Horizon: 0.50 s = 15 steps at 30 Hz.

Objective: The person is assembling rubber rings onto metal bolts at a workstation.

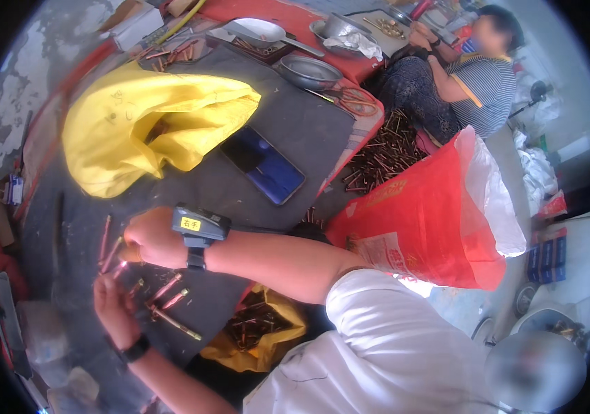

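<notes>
On the dark cloth at the left, my right hand (151,238) is closed, with a wristband device on its wrist. A slim copper-coloured bolt (111,256) sticks out from its fingers toward my left hand. My left hand (113,303) is just below, its fingertips pressed together close to the bolt's end. What lies between those fingertips is too small to make out. Several loose copper-coloured bolts (176,323) lie on the cloth right of my left hand. Another slim bolt (105,231) lies beyond the hands.
A yellow bag (109,117) and a phone (264,165) lie on the cloth (205,83). Near my lap, a yellow sack (293,330) holds many bolts. A red sack (405,207) stands at right, beside a bolt heap (388,152). Another person (485,90) sits beyond; metal pans (309,71) stand nearby.
</notes>
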Motion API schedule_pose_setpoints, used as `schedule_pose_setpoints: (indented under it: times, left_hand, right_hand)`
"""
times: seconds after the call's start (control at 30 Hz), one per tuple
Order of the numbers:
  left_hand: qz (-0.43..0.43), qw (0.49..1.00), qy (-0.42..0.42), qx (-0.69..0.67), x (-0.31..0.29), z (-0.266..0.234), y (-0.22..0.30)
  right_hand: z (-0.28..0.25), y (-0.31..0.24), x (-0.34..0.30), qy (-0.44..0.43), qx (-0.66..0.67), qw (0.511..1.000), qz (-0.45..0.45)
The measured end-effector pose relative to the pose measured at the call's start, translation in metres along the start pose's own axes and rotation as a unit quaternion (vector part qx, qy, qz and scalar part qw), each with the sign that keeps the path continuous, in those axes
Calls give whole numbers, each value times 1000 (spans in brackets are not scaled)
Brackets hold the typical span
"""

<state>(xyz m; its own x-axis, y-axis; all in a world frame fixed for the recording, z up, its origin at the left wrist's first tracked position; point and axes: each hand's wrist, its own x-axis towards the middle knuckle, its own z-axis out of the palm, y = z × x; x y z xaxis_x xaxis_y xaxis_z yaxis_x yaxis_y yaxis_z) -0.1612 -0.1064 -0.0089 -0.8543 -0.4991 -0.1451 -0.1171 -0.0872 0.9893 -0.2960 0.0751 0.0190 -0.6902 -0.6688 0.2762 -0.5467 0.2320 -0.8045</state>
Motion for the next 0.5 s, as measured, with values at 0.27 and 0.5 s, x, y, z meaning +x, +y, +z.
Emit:
schedule_pose_setpoints:
  times: [0.27, 0.5]
  left_hand:
    - [15, 1000, 12, -13, -2, 2, 1]
    - [0, 1000, -5, -1, 0, -4, 0]
  right_hand:
    - [8, 6, 1, -5, 21, 1000, -4]
    - [7, 4, 0, 21, 36, 999, -24]
